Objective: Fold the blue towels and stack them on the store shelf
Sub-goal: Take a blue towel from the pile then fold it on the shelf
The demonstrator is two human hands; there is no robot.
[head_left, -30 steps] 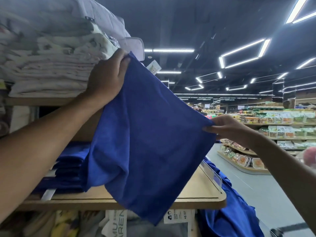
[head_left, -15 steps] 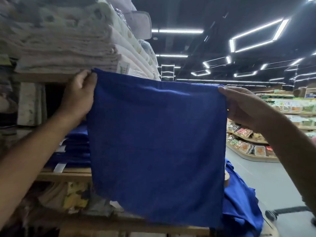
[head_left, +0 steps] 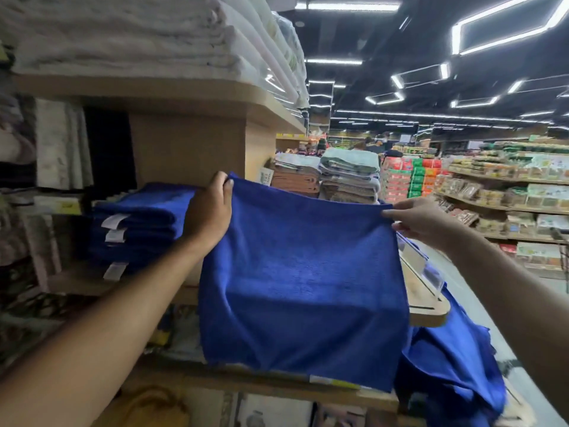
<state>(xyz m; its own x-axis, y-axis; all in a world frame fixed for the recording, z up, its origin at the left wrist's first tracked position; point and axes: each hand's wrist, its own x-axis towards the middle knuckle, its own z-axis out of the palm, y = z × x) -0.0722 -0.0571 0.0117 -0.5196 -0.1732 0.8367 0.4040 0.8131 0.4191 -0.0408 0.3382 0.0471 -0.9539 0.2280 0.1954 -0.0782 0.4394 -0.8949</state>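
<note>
A blue towel [head_left: 301,278] hangs doubled over in front of the wooden store shelf [head_left: 428,309], its lower part draped past the shelf's front edge. My left hand [head_left: 211,208] grips its top left corner. My right hand [head_left: 421,220] pinches the top right corner. A stack of folded blue towels [head_left: 138,223] with white tags lies on the shelf just left of my left hand. More loose blue cloth [head_left: 452,368] hangs below the shelf at the lower right.
An upper shelf [head_left: 184,94] carries piles of white and cream linen overhead. Brown and grey folded towels [head_left: 348,177] are stacked further along. A clear plastic divider [head_left: 418,263] stands on the shelf's right end. A food aisle [head_left: 508,198] runs on the right.
Both hands have lowered the towel from in front of the upper linen shelf to the level of the blue stack. Its lower part now drapes over the shelf edge.
</note>
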